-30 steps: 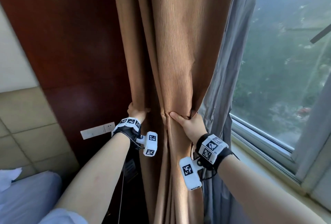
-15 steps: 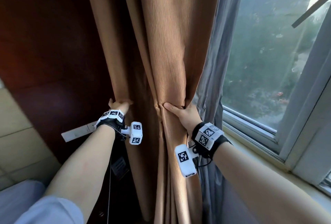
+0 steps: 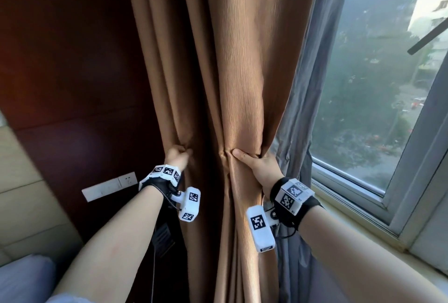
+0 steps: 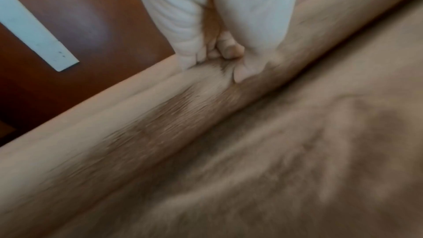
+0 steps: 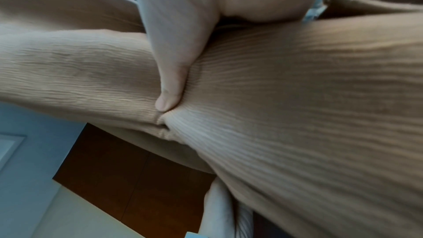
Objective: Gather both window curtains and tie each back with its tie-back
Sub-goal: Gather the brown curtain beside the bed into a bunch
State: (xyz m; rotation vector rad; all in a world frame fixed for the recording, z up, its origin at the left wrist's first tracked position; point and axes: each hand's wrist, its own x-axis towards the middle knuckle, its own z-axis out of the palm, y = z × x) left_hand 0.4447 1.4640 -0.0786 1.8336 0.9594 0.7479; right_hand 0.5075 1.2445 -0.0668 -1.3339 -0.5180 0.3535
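A tan ribbed curtain (image 3: 244, 65) hangs gathered in folds left of the window. My left hand (image 3: 178, 156) grips a fold near its left edge, fingers curled into the cloth (image 4: 219, 52). My right hand (image 3: 257, 163) clasps the bunched right part, thumb (image 5: 169, 86) pressed along the front and the fingers hidden behind the fabric. A grey sheer curtain (image 3: 303, 113) hangs behind the tan one on the right. No tie-back shows in any view.
A dark wood wall panel (image 3: 68, 65) with a white socket plate (image 3: 109, 186) stands at the left. The window (image 3: 378, 89) and its sill (image 3: 363, 235) are at the right. Pale bedding (image 3: 21, 278) lies at the lower left.
Both hands keep their hold on the tan curtain at about the same height. The head view swung right, then back left and up a little.
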